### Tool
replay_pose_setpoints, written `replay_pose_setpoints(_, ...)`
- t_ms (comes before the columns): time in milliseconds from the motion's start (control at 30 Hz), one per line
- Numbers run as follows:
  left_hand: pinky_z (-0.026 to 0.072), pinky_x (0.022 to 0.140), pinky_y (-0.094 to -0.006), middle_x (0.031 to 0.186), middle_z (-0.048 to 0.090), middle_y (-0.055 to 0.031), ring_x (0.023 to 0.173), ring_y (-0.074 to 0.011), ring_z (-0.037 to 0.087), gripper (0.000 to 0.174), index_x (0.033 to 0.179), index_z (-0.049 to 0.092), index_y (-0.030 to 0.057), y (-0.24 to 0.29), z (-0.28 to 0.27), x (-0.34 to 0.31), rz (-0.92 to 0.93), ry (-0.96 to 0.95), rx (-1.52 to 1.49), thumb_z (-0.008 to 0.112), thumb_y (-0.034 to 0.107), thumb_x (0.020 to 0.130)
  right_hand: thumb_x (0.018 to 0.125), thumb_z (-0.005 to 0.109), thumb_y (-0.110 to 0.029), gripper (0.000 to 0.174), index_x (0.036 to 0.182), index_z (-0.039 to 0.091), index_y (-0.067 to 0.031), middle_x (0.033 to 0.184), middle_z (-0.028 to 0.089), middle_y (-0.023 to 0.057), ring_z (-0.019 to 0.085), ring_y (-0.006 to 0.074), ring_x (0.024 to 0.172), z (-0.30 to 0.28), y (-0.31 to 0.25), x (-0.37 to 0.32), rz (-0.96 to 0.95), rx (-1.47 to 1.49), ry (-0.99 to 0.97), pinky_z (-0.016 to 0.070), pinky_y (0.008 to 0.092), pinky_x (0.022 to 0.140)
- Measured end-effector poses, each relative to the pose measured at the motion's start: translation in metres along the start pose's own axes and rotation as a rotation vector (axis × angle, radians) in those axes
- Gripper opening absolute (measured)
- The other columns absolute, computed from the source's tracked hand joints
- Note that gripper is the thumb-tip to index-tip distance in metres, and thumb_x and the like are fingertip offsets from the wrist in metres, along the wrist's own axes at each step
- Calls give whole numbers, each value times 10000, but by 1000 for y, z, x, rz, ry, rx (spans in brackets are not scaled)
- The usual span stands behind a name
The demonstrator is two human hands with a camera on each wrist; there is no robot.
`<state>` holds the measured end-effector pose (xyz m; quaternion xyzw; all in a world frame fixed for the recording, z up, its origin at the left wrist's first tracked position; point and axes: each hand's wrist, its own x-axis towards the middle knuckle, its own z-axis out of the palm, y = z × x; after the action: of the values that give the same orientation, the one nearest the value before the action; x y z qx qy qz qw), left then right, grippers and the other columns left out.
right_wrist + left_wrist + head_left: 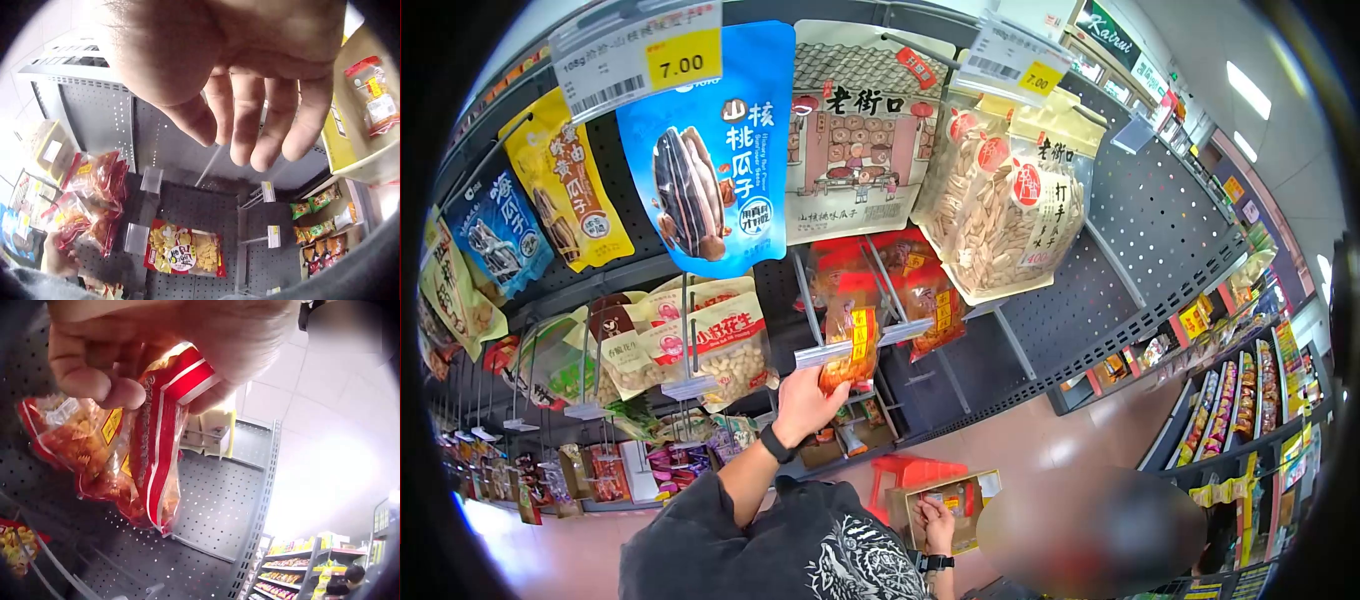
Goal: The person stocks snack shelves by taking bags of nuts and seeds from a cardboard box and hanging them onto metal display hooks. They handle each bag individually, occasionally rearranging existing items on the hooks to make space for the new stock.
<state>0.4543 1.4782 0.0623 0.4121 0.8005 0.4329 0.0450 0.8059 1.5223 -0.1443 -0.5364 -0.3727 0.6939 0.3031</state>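
Observation:
My left hand pinches a clear, red-edged snack bag hanging on a shelf hook. In the left wrist view, the fingers curl over the bag's red-striped edge, with orange-brown contents showing through the plastic. More bags of the same kind hang right beside it. Lower down, my right hand is over an open cardboard box and holds nothing. Its fingers hang loosely bent in the right wrist view. Inside the box lies a red-ended snack bag.
Large seed pouches hang above the left hand, under price tags. Bags of peanuts hang to its left on metal hooks. A red stool stands by the box. A blurred area covers the lower right, before another snack shelf.

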Motion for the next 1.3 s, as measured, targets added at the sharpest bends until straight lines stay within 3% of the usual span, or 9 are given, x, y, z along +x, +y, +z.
replay_pose_setpoints(167, 475, 814, -401, 1007, 596, -223, 940, -369, 593, 530, 1126, 534, -39, 14, -19, -27, 87, -108, -201, 680, 273, 722, 899, 559, -78, 201, 1086, 565, -6, 992, 656, 102, 644, 166, 865, 24, -3, 12, -28, -146, -196, 520, 246, 699)
replay_pose_setpoints(433, 482, 765, -359, 942, 616, -174, 876, -315, 621, 460, 1107, 534, -11, 34, -1, -60, 184, -413, -563, 676, 282, 782, 910, 546, -99, 243, 1130, 558, 2, 1055, 628, 80, 612, 138, 929, 23, -29, -2, 19, -208, -374, 491, 243, 729)
replay_pose_setpoints(600, 476, 811, -402, 1060, 575, -219, 931, -347, 594, 556, 1195, 490, -1, 31, 74, -109, 371, -676, -400, 646, 363, 806, 931, 504, -337, 497, 1287, 414, -1, 1276, 496, 124, 432, 257, 1228, 16, -82, -46, 3, 458, -538, 355, 434, 1018)
replay_pose_setpoints(633, 471, 800, -432, 1034, 591, -224, 920, -366, 592, 559, 1189, 492, 4, 35, 82, -114, 427, -794, -379, 629, 388, 807, 857, 483, -570, 773, 1356, 306, -7, 1405, 359, 122, 355, 290, 1293, -11, -64, -36, -219, 395, -676, 317, 452, 1051)
replay_pose_setpoints(733, 492, 708, -426, 919, 634, -174, 831, -371, 603, 489, 1089, 562, 46, 47, 110, -126, 524, -1212, -125, 601, 454, 823, 887, 596, -278, 588, 1325, 363, 38, 1289, 483, 133, 485, 242, 1181, -41, -74, -47, -158, 278, -393, 396, 360, 989)
replay_pose_setpoints(800, 502, 639, -453, 844, 639, -150, 744, -354, 617, 410, 992, 576, 94, 52, 129, -143, 585, -1173, 87, 580, 462, 811, 869, 609, -163, 456, 1245, 474, 57, 1170, 572, 120, 559, 183, 1055, -69, -62, -46, -95, 166, -296, 444, 298, 893)
replay_pose_setpoints(933, 498, 747, -431, 902, 637, -117, 834, -314, 631, 427, 1109, 566, 94, 46, 156, -176, 703, -1160, 360, 610, 372, 788, 802, 701, -123, 345, 1064, 609, 81, 977, 655, 103, 596, 126, 884, -110, -53, -73, -20, -259, 75, 480, 257, 768)
replay_pose_setpoints(1067, 487, 792, -434, 970, 629, -134, 913, -319, 615, 446, 1161, 547, 87, 66, 167, -196, 560, -1356, 372, 603, 359, 812, 818, 688, -116, 375, 1140, 572, 37, 975, 648, 62, 581, 113, 820, -161, 6, -72, 0, -88, 291, 464, 250, 681)
replay_pose_setpoints(1300, 495, 778, -450, 970, 624, -172, 909, -354, 608, 403, 1099, 556, 44, 32, 184, -246, 482, -1216, 154, 607, 306, 796, 855, 634, -124, 335, 1159, 546, -12, 1021, 618, 67, 571, 116, 817, -190, 24, -14, -64, 81, 193, 456, 249, 656)
